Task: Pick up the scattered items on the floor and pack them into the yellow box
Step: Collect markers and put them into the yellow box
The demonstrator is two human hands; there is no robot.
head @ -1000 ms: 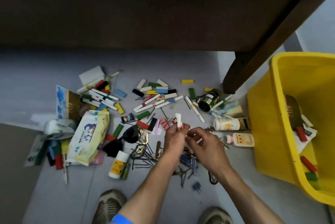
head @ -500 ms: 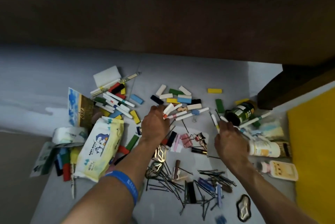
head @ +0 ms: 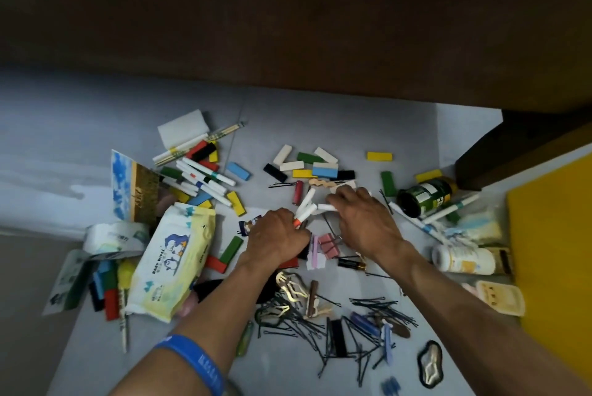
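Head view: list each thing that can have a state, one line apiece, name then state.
left hand: gripping a bunch of white markers.
right hand: fingers curled down on one white marker on the floor.
baby wipes pack: lying flat on the floor.
green jar: tipped on its side.
white bottle: lying on its side.
yellow box: only its wall shows; contents hidden.

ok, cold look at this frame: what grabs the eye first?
Two hands meet mid-floor over the clutter: the left hand grips a bunch of white markers, and the right hand reaches onto another beside it. Around them lies a bright scatter of coloured blocks, with a pale yellow baby wipes pack at left and a tangle of black hairpins nearer the camera. The yellow box fills the right edge.
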